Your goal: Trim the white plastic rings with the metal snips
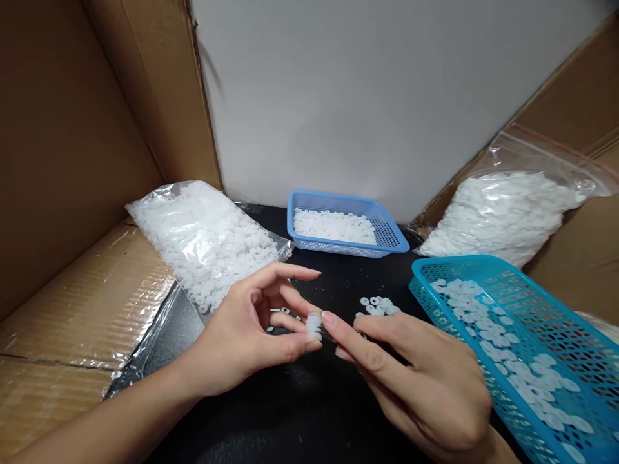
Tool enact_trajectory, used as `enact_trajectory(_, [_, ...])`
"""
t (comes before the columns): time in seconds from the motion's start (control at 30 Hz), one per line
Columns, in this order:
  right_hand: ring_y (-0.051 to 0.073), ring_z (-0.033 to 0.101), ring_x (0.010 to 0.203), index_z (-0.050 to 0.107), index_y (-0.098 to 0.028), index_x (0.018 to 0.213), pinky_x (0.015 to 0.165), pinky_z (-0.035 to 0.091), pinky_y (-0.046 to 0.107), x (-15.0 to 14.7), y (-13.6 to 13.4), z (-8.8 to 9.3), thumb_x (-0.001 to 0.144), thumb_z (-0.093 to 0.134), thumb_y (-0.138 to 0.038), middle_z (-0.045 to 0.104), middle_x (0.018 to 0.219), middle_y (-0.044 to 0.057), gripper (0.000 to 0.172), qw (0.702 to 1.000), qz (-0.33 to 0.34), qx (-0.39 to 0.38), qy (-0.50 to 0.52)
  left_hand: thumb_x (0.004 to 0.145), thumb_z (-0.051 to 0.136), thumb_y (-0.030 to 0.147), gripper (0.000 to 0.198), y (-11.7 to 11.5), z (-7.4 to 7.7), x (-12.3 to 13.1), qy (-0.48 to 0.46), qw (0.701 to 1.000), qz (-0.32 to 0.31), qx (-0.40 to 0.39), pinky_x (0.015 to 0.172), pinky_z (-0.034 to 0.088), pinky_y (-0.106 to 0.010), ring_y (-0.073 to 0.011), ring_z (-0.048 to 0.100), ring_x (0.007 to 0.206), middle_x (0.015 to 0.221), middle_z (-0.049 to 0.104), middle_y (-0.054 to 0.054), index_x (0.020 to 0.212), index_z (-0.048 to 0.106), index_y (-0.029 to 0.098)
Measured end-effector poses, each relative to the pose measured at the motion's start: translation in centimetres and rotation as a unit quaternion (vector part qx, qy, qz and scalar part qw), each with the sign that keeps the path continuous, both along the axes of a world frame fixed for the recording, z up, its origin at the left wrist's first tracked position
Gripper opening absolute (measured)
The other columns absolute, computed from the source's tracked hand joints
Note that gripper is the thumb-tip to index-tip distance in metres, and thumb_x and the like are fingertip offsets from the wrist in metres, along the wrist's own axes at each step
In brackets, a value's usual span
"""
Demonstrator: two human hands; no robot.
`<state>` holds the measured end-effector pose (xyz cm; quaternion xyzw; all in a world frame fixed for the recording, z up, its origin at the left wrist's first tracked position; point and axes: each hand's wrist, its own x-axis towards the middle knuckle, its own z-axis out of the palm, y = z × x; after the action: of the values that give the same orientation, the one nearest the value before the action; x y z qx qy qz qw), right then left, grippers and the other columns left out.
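My left hand [251, 335] pinches a small stack of white plastic rings [314, 326] between thumb and fingers, just above the black table [309, 399]. My right hand [416, 374] reaches in from the right, its index fingertip touching the stack's right side, the other fingers curled with nothing seen in them. A little pile of loose white rings [378, 305] lies on the table just beyond my right hand.
A teal basket [570, 303] of white rings sits at the right. A blue basket [387, 225] of white parts stands at the back. Clear bags of white parts lie at left [203, 238] and back right [503, 212]. Cardboard boxes [72, 161] flank both sides.
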<state>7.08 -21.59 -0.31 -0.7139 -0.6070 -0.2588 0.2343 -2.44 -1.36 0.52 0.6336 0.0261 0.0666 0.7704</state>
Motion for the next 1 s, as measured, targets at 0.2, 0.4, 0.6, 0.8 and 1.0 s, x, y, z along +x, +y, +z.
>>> enact_trajectory(0.2, [0.015, 0.063, 0.063, 0.065, -0.02, 0.133, 0.057, 0.044, 0.03, 0.1, 0.0, -0.2, 0.099, 0.055, -0.006, 0.073, 0.08, 0.001, 0.038, 1.0, 0.01, -0.004, -0.003, 0.073, 0.088, 0.015, 0.056, 0.1, -0.2, 0.0, 0.008, 1.0, -0.011, 0.008, 0.075, 0.063, -0.025, -0.0155, 0.075, 0.077, 0.09, 0.076, -0.004, 0.124, 0.065, 0.02])
enact_trajectory(0.4, [0.016, 0.062, 0.064, 0.063, -0.018, 0.136, 0.058, 0.043, 0.031, 0.2, -0.5, -0.3, 0.101, 0.053, -0.008, 0.074, 0.083, 0.002, 0.038, 1.0, 0.017, -0.019, -0.015, 0.074, 0.086, 0.011, 0.055, 0.0, -0.1, 0.1, 0.016, 1.0, -0.024, -0.01, 0.072, 0.063, -0.022, -0.0137, 0.075, 0.075, 0.088, 0.074, -0.001, 0.124, 0.065, 0.02])
enact_trajectory(0.6, [0.015, 0.059, 0.062, 0.063, -0.018, 0.138, 0.057, 0.042, 0.031, 0.2, -0.4, -0.3, 0.103, 0.05, -0.01, 0.074, 0.082, 0.001, 0.038, 0.999, 0.012, -0.027, -0.019, 0.072, 0.087, 0.009, 0.058, 0.1, -0.2, 0.1, 0.024, 0.999, -0.033, -0.024, 0.072, 0.062, -0.021, -0.0128, 0.075, 0.074, 0.087, 0.072, 0.0, 0.125, 0.065, 0.021])
enact_trajectory(0.8, [0.015, 0.056, 0.055, 0.067, -0.02, 0.135, 0.052, 0.04, 0.031, 0.1, -0.2, 0.1, 0.103, 0.047, -0.012, 0.073, 0.076, 0.002, 0.038, 0.999, 0.015, -0.018, -0.033, 0.074, 0.086, 0.011, 0.059, 0.0, -0.5, 0.1, 0.025, 0.999, -0.039, -0.009, 0.071, 0.063, -0.024, -0.0138, 0.075, 0.073, 0.089, 0.073, -0.001, 0.128, 0.064, 0.021])
enact_trajectory(1.0, [0.012, 0.062, 0.063, 0.069, -0.029, 0.136, 0.056, 0.048, 0.023, 0.1, 0.8, -0.5, 0.1, 0.055, -0.009, 0.064, 0.077, 0.0, 0.044, 0.974, -0.042, 0.098, 0.198, 0.082, 0.08, 0.009, 0.054, 0.0, -0.8, -0.4, -0.091, 0.99, 0.016, 0.108, 0.087, 0.061, -0.023, -0.0158, 0.074, 0.096, 0.101, 0.076, -0.003, 0.131, 0.066, 0.027])
